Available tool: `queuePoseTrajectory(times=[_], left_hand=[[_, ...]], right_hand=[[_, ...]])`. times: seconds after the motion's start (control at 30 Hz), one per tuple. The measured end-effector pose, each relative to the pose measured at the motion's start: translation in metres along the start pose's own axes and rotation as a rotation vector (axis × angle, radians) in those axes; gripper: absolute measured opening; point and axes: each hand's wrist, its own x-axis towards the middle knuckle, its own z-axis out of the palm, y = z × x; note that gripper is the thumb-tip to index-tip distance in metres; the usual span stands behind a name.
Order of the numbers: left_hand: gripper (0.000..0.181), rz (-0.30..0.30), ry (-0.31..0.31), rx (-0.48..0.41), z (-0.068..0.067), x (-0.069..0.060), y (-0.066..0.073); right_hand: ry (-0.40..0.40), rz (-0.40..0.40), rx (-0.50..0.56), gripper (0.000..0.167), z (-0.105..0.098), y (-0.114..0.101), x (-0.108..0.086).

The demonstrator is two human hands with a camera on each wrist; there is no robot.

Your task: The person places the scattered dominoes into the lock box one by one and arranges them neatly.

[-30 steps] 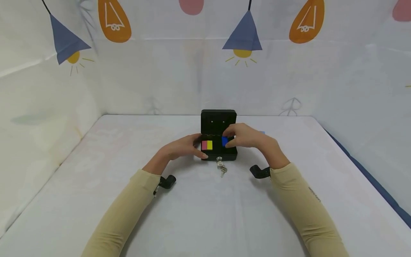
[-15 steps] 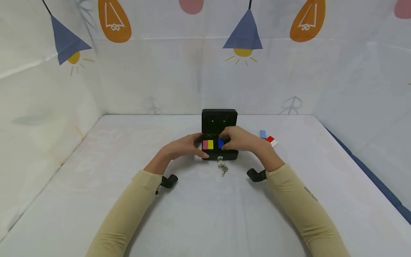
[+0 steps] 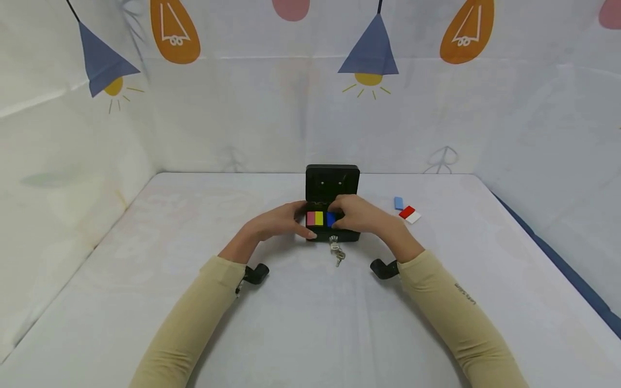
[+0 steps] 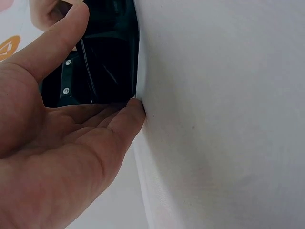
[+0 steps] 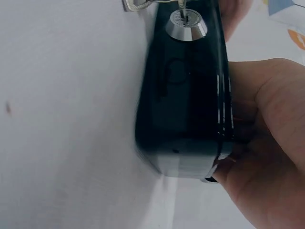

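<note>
A small black cash box (image 3: pixel 347 236) stands with its lid (image 3: pixel 332 183) raised. My left hand (image 3: pixel 276 222) holds the box's left side, thumb at the front corner and fingers along the side towards the back. Inside, a pink block (image 3: pixel 310 218) and a yellow block (image 3: pixel 318 218) lie side by side at the left. A blue block (image 3: pixel 331 219), partly covered by my fingers, is pinched in my right hand (image 3: pixel 361 214) just right of the yellow one. In the right wrist view the box wall (image 5: pixel 181 95) hides the blocks and my fingertips.
Keys (image 3: pixel 338 254) hang from the lock (image 5: pixel 187 24) at the box's front. Right of the box, a light blue block (image 3: pixel 398 203), a red block (image 3: pixel 407 211) and a white block (image 3: pixel 414 217) lie on the white table (image 3: pixel 310 323). A printed cloth (image 3: pixel 233 108) hangs behind.
My right hand has moved left inside the box with the blue block, bringing it near the yellow block. The loose blocks at the right have come into sight. My left hand stays put.
</note>
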Motion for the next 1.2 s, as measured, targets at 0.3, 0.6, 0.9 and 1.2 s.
queuePoseTrajectory(times=[0.3,0.6,0.9,1.2], left_hand=[[0.099,0.001,0.005,0.011,0.001,0.0,-0.001],[0.098,0.008,-0.001,0.01,0.001,0.001,-0.001],[0.097,0.005,0.008,0.016,0.001,0.0,0.0],[0.099,0.0,0.015,0.016,0.001,-0.001,0.0]], right_hand=[[0.009,0.01,-0.03,0.044,0.005,-0.005,0.001],[0.029,0.025,-0.056,0.045,0.008,-0.007,0.002],[0.052,0.027,-0.061,0.042,0.01,-0.009,0.003],[0.058,0.012,-0.089,0.038,0.013,-0.008,0.003]])
